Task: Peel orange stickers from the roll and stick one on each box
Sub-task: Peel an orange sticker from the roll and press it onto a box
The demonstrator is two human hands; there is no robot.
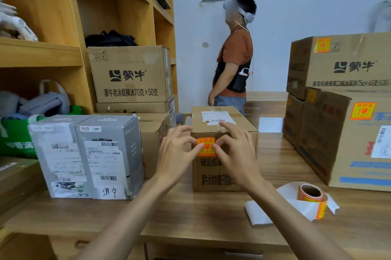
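A small cardboard box [226, 173] stands on the wooden table [190, 217] in front of me. An orange sticker [206, 147] lies flat on the top of its front face. My left hand [179, 151] touches the sticker's left edge with its fingertips. My right hand [234, 151] presses the right edge with thumb and forefinger. The other fingers of both hands are spread and relaxed. The sticker roll [311, 196] lies on the table to the right, with white backing paper [258, 213] trailing from it.
Two stacked large boxes at the right bear orange stickers [322, 44] [362, 111]. Grey boxes [91, 154] with shipping labels stand at the left, more cartons [129, 73] behind them by the wooden shelves. A person [232, 58] stands beyond the table.
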